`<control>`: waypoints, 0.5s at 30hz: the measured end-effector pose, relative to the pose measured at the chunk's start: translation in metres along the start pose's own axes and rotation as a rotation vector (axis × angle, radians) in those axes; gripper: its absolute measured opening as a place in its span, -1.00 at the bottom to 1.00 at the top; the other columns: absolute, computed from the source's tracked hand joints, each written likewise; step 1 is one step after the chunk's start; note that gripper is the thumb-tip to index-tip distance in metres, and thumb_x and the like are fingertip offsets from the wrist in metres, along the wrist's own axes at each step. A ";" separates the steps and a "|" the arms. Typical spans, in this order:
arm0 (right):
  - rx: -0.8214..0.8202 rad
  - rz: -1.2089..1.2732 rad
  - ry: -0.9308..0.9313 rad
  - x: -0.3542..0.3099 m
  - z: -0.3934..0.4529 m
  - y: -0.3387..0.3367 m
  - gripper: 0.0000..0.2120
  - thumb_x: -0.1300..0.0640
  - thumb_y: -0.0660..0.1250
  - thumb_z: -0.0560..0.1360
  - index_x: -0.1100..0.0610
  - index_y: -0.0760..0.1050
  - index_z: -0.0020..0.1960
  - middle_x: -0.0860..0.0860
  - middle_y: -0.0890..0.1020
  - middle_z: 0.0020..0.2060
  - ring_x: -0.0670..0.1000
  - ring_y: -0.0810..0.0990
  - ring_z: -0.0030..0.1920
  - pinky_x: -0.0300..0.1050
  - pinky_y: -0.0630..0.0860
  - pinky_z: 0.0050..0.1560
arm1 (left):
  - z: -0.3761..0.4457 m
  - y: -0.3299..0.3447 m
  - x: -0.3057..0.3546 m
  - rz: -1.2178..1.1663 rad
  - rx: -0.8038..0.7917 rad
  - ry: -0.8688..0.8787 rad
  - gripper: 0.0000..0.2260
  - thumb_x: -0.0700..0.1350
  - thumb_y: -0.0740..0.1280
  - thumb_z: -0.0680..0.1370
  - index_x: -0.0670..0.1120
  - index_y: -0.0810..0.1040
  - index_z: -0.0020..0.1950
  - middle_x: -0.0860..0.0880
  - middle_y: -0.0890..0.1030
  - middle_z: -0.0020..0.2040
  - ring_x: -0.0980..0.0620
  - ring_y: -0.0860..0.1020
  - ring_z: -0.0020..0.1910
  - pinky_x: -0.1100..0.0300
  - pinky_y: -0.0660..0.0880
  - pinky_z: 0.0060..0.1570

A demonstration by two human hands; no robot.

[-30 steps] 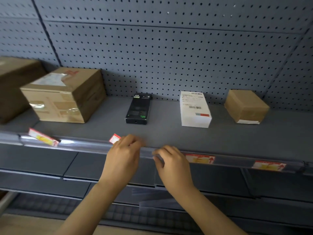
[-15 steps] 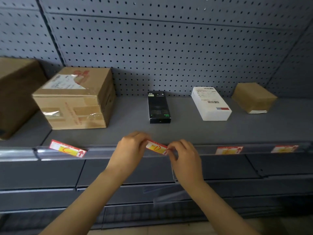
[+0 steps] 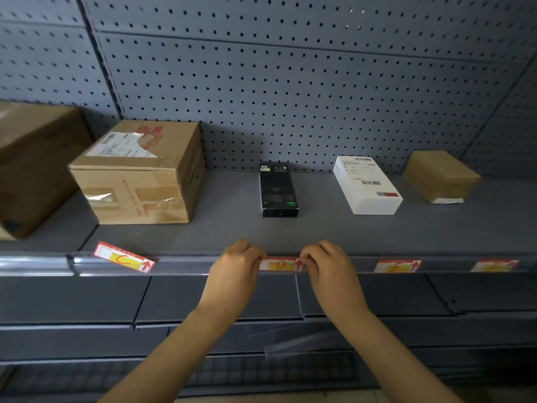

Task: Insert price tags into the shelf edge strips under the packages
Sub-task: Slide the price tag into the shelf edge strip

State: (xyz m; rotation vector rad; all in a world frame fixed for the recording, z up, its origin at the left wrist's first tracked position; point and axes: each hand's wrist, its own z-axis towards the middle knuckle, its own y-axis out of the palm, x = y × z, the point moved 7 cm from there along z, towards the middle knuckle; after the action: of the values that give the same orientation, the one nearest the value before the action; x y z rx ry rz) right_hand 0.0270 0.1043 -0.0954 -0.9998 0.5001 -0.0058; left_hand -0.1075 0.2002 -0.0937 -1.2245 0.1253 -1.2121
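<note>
A red, white and yellow price tag marked D [image 3: 280, 264] lies level in the shelf edge strip [image 3: 186, 264], straight below the black package [image 3: 278, 189]. My left hand [image 3: 234, 273] pinches its left end and my right hand [image 3: 328, 271] pinches its right end. A tag marked C [image 3: 125, 258] sits crooked in the strip below the taped cardboard box [image 3: 139, 173]. Two more tags sit flat in the strip: one [image 3: 397, 265] under the white package [image 3: 366, 184], another [image 3: 494, 265] under the small brown package [image 3: 440, 175].
A large brown carton [image 3: 32, 167] stands at the far left of the grey shelf [image 3: 334, 231]. Perforated grey back panels [image 3: 290, 97] rise behind the packages. Lower shelves [image 3: 87, 303] lie below the strip, with a loose clear strip [image 3: 302, 344] resting on one.
The tag was tilted between my fingers half a second ago; it now sits level in the strip. Both hands stayed at its ends while the camera view shifted.
</note>
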 end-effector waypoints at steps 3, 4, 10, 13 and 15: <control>-0.011 -0.013 -0.046 -0.003 -0.001 -0.001 -0.91 0.34 0.42 0.41 0.17 0.60 -0.16 0.06 0.60 -0.24 0.05 0.56 -0.21 -0.02 0.57 -0.23 | -0.002 0.004 0.000 0.029 -0.014 -0.008 -0.85 -0.39 0.41 0.39 -0.15 0.65 -0.15 -0.13 0.60 -0.21 -0.13 0.58 -0.29 0.00 0.58 -0.40; -0.019 -0.017 -0.059 -0.004 -0.002 -0.001 -0.92 0.32 0.43 0.41 0.16 0.61 -0.15 0.06 0.61 -0.24 0.04 0.57 -0.21 -0.03 0.57 -0.23 | -0.002 0.006 -0.001 0.046 -0.023 -0.013 -0.82 -0.41 0.43 0.37 -0.15 0.66 -0.15 -0.12 0.60 -0.21 -0.13 0.58 -0.30 0.01 0.59 -0.40; -0.084 -0.079 -0.083 0.000 -0.001 0.006 -0.83 0.36 0.46 0.35 0.13 0.57 -0.18 0.03 0.54 -0.23 0.04 0.50 -0.22 -0.11 0.49 -0.27 | -0.002 0.014 0.002 0.109 -0.032 -0.042 -0.75 -0.45 0.47 0.29 -0.12 0.67 -0.19 -0.09 0.59 -0.25 -0.09 0.57 -0.38 0.09 0.54 -0.55; -0.112 -0.103 -0.077 0.003 -0.003 0.009 -0.77 0.41 0.43 0.33 0.12 0.54 -0.15 0.03 0.53 -0.20 0.04 0.48 -0.20 -0.11 0.48 -0.26 | -0.003 0.016 0.003 0.121 -0.025 -0.051 -0.75 -0.45 0.48 0.28 -0.11 0.66 -0.22 -0.08 0.58 -0.25 -0.09 0.56 -0.38 0.13 0.49 -0.58; -0.120 -0.115 -0.082 0.005 -0.003 0.009 -0.76 0.42 0.42 0.33 0.12 0.54 -0.14 0.03 0.53 -0.19 0.05 0.48 -0.19 -0.08 0.50 -0.25 | -0.003 0.017 0.006 0.136 -0.024 -0.043 -0.75 -0.44 0.50 0.26 -0.11 0.66 -0.23 -0.08 0.57 -0.27 -0.09 0.56 -0.39 0.16 0.46 -0.60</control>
State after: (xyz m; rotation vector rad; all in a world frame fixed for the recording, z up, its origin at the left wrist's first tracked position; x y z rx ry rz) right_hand 0.0279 0.1055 -0.1055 -1.1407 0.3706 -0.0376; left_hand -0.0963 0.1908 -0.1045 -1.2425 0.1886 -1.0683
